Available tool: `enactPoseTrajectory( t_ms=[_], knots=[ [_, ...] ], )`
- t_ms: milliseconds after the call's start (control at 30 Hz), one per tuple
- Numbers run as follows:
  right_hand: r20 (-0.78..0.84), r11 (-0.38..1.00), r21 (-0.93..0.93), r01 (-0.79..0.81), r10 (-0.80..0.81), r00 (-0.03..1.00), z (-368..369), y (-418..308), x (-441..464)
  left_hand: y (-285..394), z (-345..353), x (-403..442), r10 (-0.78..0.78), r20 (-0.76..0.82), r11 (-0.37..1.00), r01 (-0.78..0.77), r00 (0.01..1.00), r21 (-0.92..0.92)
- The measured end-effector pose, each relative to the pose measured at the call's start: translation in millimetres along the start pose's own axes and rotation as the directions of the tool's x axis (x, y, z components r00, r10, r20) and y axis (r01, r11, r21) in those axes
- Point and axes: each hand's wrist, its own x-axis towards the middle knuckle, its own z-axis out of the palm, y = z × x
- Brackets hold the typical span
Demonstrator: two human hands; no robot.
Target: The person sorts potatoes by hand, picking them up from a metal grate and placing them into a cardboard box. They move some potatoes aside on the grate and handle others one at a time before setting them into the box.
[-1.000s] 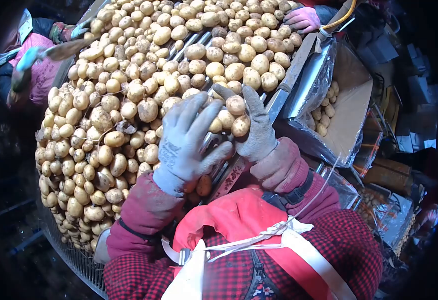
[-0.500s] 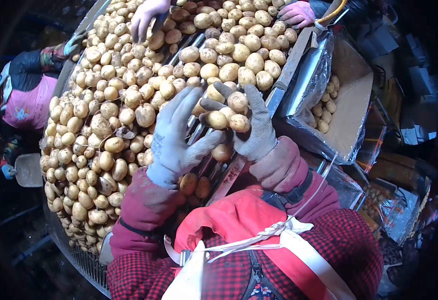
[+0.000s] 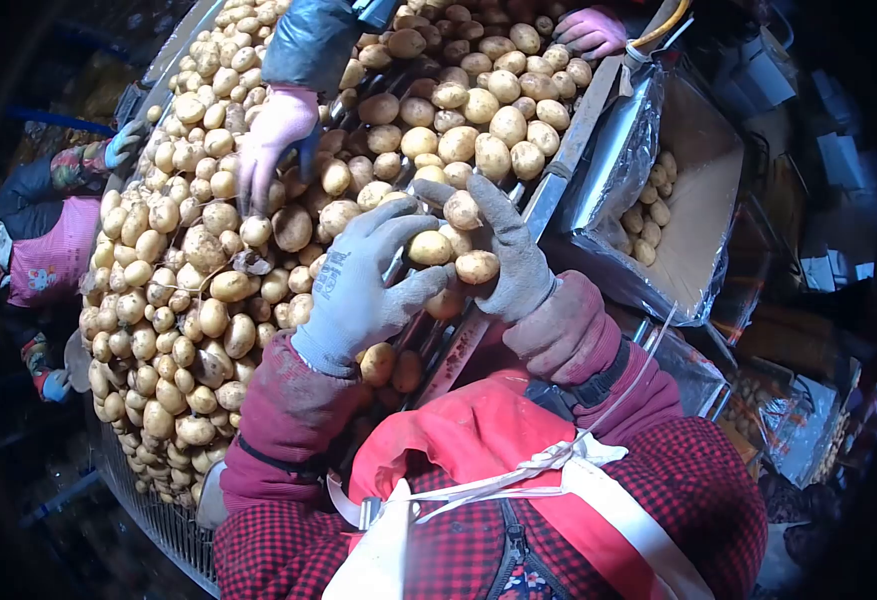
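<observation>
Both my hands wear grey-white work gloves and meet over the heap of potatoes (image 3: 213,320). My right hand (image 3: 518,260) is cupped around several potatoes, among them an upper potato (image 3: 462,209) and a lower potato (image 3: 476,267). From the left, my left hand (image 3: 363,285) curls its fingers and thumb about another potato (image 3: 429,248) at the edge of that group. Below the hands, a potato (image 3: 445,304) lies by the metal rail (image 3: 458,352). Two more potatoes rest between my forearms. Parts of the palms are hidden.
A co-worker's pink-gloved hand (image 3: 276,145) reaches into the heap, and another pink-gloved hand (image 3: 592,32) rests at the far edge. More people stand at the left. On the right, a plastic-lined carton (image 3: 703,200) holds potatoes (image 3: 648,215). A metal edge (image 3: 558,180) separates it from the heap.
My left hand's fingers have curled in from a straighter, spread pose. My right hand still cradles potatoes, slightly shifted. The co-worker's pink-gloved hand has reached farther down into the heap.
</observation>
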Motion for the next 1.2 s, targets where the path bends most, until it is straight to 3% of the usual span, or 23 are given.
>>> enactPoseTrajectory(
  t_ms=[33,67,100,133,167,233,267,300,367,433,500,533,567,633,700,767,833,867,967,1033,1100,1133,1200],
  knots=[
    [-0.004,1.0,-0.003,-0.001,0.001,1.0,1,-1,-2,-2,2,-2,0.003,0.003,1.0,-0.003,1.0,-0.003],
    [-0.025,0.988,0.149,-0.032,0.036,0.999,3,-1,-5,-3,3,-3,0.015,-0.016,0.997,-0.016,1.0,-0.07],
    [-0.015,0.894,0.382,-0.233,0.258,0.966,4,-11,0,-3,5,-4,0.029,-0.036,0.99,-0.033,0.999,-0.137],
    [-0.004,0.673,0.644,-0.363,0.478,0.879,6,-21,6,-6,16,-7,-0.084,-0.044,0.927,0.062,0.995,-0.369],
    [0.007,0.412,0.832,-0.371,0.661,0.75,7,-30,12,-10,21,-10,-0.071,-0.07,0.838,0.022,0.995,-0.545],
    [-0.046,0.428,0.81,-0.401,0.728,0.684,5,-41,13,-1,18,-10,-0.167,-0.034,0.676,0.089,0.985,-0.731],
    [-0.016,0.348,0.858,-0.378,0.753,0.658,1,-42,10,4,18,-12,-0.259,0.001,0.569,0.154,0.966,-0.808],
    [-0.034,0.374,0.835,-0.402,0.766,0.642,-7,-45,3,0,15,-10,-0.192,-0.061,0.62,0.073,0.98,-0.781],
    [-0.023,0.395,0.814,-0.426,0.755,0.655,-23,-54,-8,1,15,-12,-0.243,-0.038,0.554,0.107,0.969,-0.825],
    [-0.135,0.46,0.78,-0.424,0.786,0.603,-26,-71,-15,-2,20,-12,-0.256,-0.036,0.581,0.124,0.966,-0.805],
    [-0.092,0.445,0.807,-0.389,0.745,0.66,-39,-71,-30,2,24,-14,-0.292,0.061,0.612,0.235,0.954,-0.755],
    [0.0,0.403,0.85,-0.341,0.646,0.764,-46,-68,-35,-4,33,-14,-0.242,0.036,0.662,0.192,0.97,-0.724],
    [-0.017,0.411,0.85,-0.33,0.647,0.762,-50,-68,-42,-5,36,-14,-0.195,0.059,0.691,0.18,0.979,-0.7],
    [-0.168,0.455,0.858,-0.238,0.688,0.706,-51,-76,-48,1,44,-11,-0.245,0.108,0.628,0.243,0.963,-0.739],
    [-0.245,0.522,0.839,-0.156,0.616,0.748,-56,-77,-56,-1,53,-10,-0.225,0.112,0.625,0.231,0.968,-0.746],
    [-0.364,0.624,0.758,-0.189,0.646,0.671,-58,-86,-59,0,56,-9,-0.203,0.108,0.624,0.214,0.973,-0.751],
    [-0.381,0.651,0.733,-0.2,0.635,0.672,-58,-88,-57,4,55,-8,-0.232,0.153,0.573,0.262,0.96,-0.777],
    [-0.386,0.669,0.711,-0.216,0.628,0.676,-56,-88,-54,4,56,-9,-0.187,0.073,0.636,0.177,0.98,-0.751],
    [-0.296,0.647,0.69,-0.325,0.661,0.689,-44,-88,-33,-1,58,-18,-0.284,0.022,0.572,0.188,0.959,-0.798],
    [-0.28,0.729,0.621,-0.288,0.55,0.787,-35,-62,-19,1,48,-24,-0.28,-0.02,0.668,0.179,0.96,-0.723],
    [-0.143,0.637,0.673,-0.376,0.61,0.779,-35,-43,5,10,42,-30,-0.323,-0.062,0.629,0.165,0.944,-0.759],
    [-0.109,0.59,0.624,-0.513,0.715,0.69,-34,-39,19,0,39,-32,-0.285,-0.107,0.705,0.132,0.953,-0.697],
    [-0.182,0.69,0.524,-0.499,0.664,0.726,-25,-34,29,-13,36,-41,-0.303,-0.147,0.699,0.115,0.942,-0.706]
  ],
)
